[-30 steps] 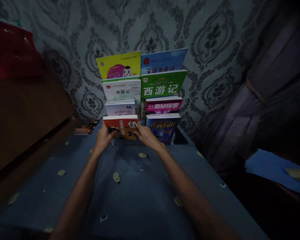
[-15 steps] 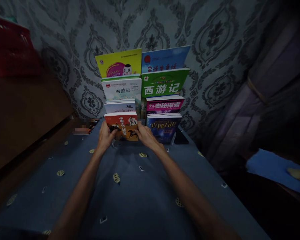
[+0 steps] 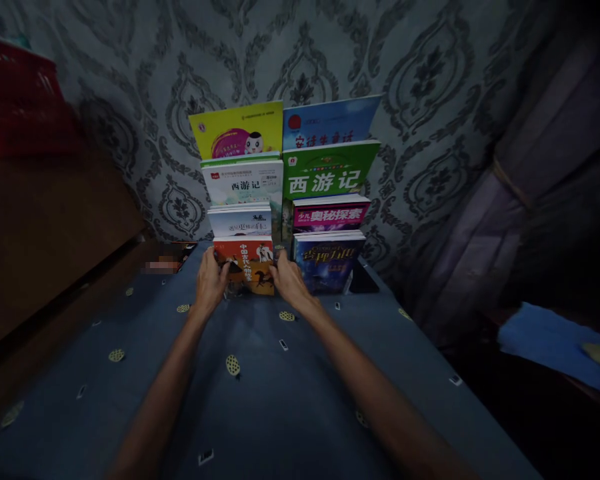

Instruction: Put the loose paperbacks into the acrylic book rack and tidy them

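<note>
Both hands grip a small red and orange book (image 3: 250, 270) with a horse on its cover, one at each side edge. My left hand (image 3: 211, 281) has its thumb on the front cover. My right hand (image 3: 289, 279) closes on the opposite edge. The book stands upright at the front of the left column. Behind it rise a pale blue book (image 3: 240, 221), a white book (image 3: 240, 183) and a yellow book (image 3: 235, 127). In the right column stand a dark blue book (image 3: 327, 263), a pink book (image 3: 330, 215), a green book (image 3: 325, 170) and a blue book (image 3: 333, 120).
The books stand on a table with a dark blue patterned cloth (image 3: 260, 413), against a wallpapered wall (image 3: 430, 87). A brown box (image 3: 45, 233) with a red bag (image 3: 20, 100) is at the left. A tied curtain (image 3: 480, 220) hangs at the right, near a blue cloth (image 3: 555, 343).
The red and orange book has come down lower in its column, held in both hands. More of the pale blue book's cover now shows above it.
</note>
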Tool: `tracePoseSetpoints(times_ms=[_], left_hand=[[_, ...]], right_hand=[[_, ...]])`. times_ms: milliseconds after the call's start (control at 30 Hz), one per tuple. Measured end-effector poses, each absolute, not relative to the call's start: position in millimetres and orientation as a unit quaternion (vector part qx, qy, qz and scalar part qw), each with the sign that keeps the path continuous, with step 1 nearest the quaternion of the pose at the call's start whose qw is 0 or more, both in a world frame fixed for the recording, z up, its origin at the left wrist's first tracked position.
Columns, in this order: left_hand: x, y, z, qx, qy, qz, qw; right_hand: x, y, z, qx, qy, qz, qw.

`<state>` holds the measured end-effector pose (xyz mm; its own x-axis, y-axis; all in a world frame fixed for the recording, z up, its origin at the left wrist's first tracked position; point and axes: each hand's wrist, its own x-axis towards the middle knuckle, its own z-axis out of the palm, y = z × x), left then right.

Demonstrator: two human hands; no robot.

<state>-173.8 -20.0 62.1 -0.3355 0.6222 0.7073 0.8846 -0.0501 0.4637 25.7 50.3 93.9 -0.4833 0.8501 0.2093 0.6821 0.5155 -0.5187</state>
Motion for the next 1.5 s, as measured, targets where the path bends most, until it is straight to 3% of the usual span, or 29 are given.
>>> tracePoseSetpoints(times_ms=[167, 1033, 1500], left_hand=[[-174, -19, 55, -0.551, -0.678, -0.463, 0.153], [-172, -15, 55, -0.533, -0.704, -0.439, 0.164], [-176, -20, 66, -0.549, -0.686, -0.447, 0.168]], right_hand=[[24, 50, 90, -0.464, -0.843, 0.181, 0.203], [20, 67, 67, -0.424, -0.852, 0.13, 0.279], [24, 67, 76, -0.433, -0.86, 0.137, 0.233]])
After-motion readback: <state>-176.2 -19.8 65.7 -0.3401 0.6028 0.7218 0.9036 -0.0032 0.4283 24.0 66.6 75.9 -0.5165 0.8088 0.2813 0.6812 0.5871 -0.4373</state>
